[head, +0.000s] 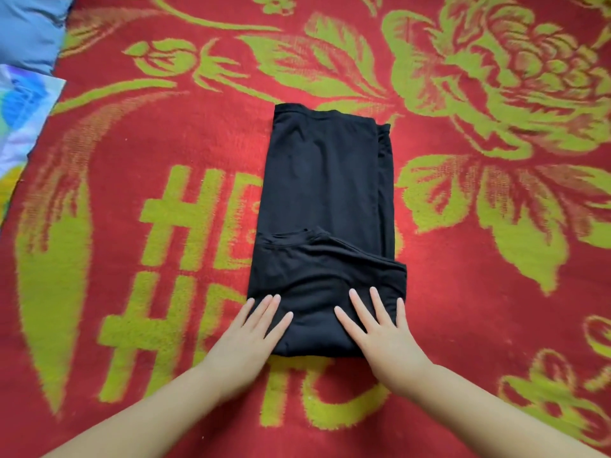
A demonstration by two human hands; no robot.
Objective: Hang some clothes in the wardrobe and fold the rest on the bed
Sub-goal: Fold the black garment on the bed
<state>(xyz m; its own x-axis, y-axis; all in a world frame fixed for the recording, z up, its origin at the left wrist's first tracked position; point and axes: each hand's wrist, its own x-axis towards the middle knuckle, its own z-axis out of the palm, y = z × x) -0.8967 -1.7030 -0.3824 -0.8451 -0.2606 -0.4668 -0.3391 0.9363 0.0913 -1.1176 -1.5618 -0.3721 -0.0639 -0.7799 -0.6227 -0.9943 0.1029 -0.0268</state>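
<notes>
Both grips flat, fingers straight: left hand and right hand pressing near end of folded black garment on bed blanket; forearms angled inward.

The black folded garment was a thin, smooth, matt knit cloth, lying soft with slight creases near its lower fold. The red blanket with yellow-green flower and letter pattern under it looked a thick, fuzzy, napped cloth, rough and matt. The blue cloth at the far left corner appeared smooth, with a faint sheen.
</notes>
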